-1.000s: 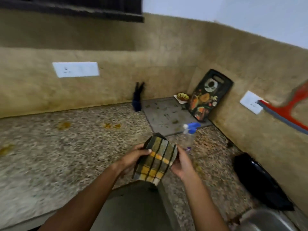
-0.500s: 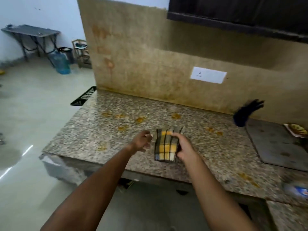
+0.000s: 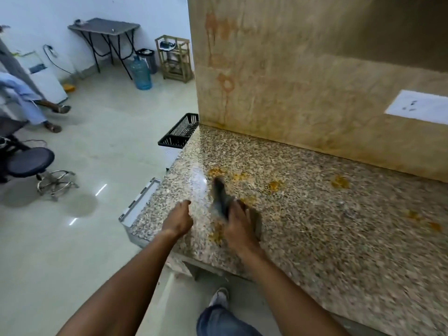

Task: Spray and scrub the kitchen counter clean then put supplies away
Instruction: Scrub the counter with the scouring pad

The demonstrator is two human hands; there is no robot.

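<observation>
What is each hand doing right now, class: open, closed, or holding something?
Left hand: closed, fingers curled, holding nothing.
Right hand: holding the motion-blurred cloth.

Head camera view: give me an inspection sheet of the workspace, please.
Surface: granite counter spotted with orange stains.
Job's things: cloth, motion-blurred, over the counter.
Clutter: black basket beyond the counter's left end.
Hands: right hand grips the cloth; left hand curled, holding nothing.
Cables: black cable on the far wall.
Surroundings: wall socket, water jug, folding table, stool, seated person.
</observation>
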